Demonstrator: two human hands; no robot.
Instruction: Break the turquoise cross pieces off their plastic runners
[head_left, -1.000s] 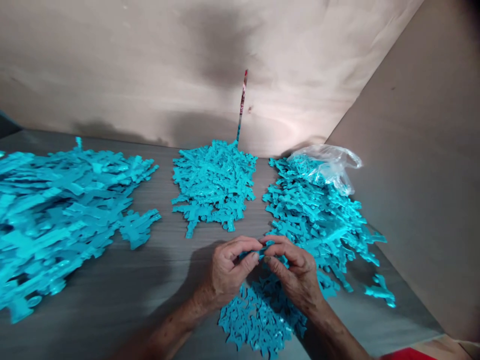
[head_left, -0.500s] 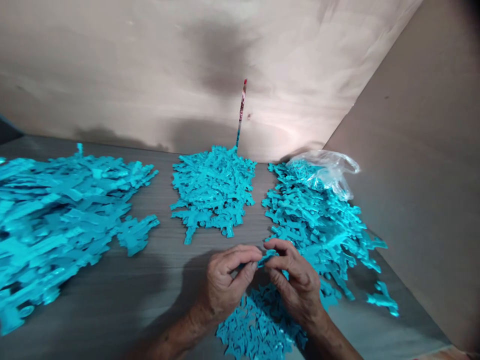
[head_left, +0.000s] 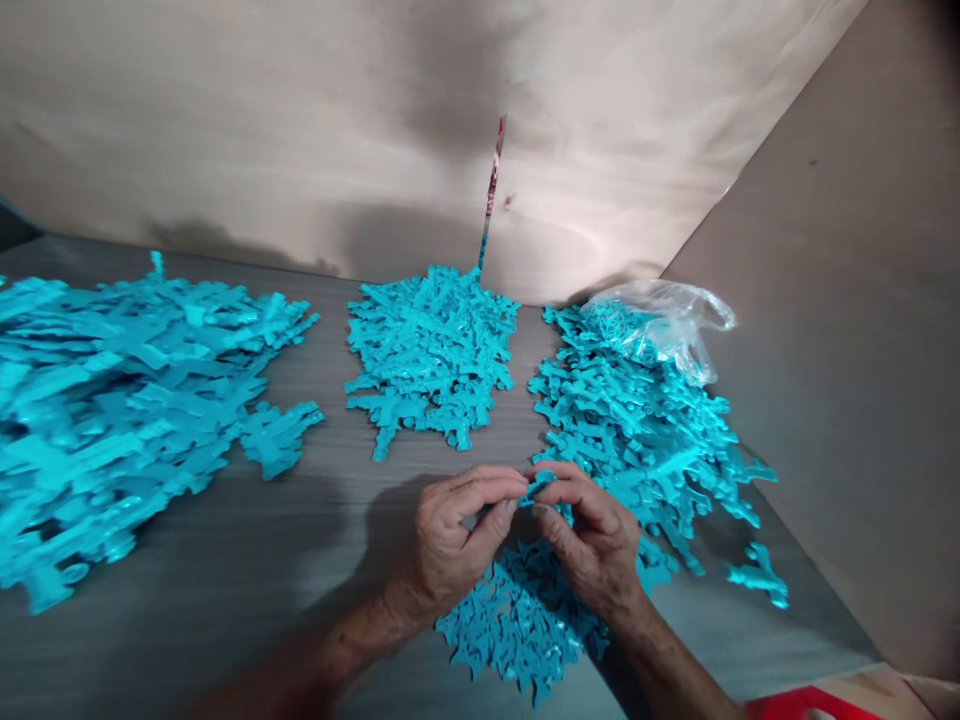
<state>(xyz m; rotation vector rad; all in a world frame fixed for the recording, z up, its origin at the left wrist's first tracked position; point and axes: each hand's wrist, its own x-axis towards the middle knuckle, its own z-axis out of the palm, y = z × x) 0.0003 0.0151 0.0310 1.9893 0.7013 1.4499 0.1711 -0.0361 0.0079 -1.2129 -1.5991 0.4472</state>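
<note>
My left hand (head_left: 459, 528) and my right hand (head_left: 600, 540) meet at the near middle of the table, fingertips almost touching. Between them is a small turquoise flat cut-out piece (head_left: 538, 487), pinched by thumb and fingers on both sides. Fingers cover part of it, so its full outline is hidden. Just below the hands lies a heap of small turquoise star-like pieces (head_left: 517, 625). Beyond my right hand spreads a pile of larger turquoise cut-outs (head_left: 626, 425), some shaped like toy guns. Another such pile (head_left: 431, 360) sits at the centre back.
A wide pile of bigger turquoise gun-shaped pieces (head_left: 127, 390) covers the left side. A clear plastic bag (head_left: 679, 315) rests on the right pile. Behind the centre pile a thin patterned strip (head_left: 491, 190) stands upright. Wooden walls (head_left: 262, 120) close the back and right.
The view has tilted down slightly, so the piles appear higher. Both hands keep the small piece between their fingertips, with a slight shift of the right fingers. Something red shows at the lower right.
</note>
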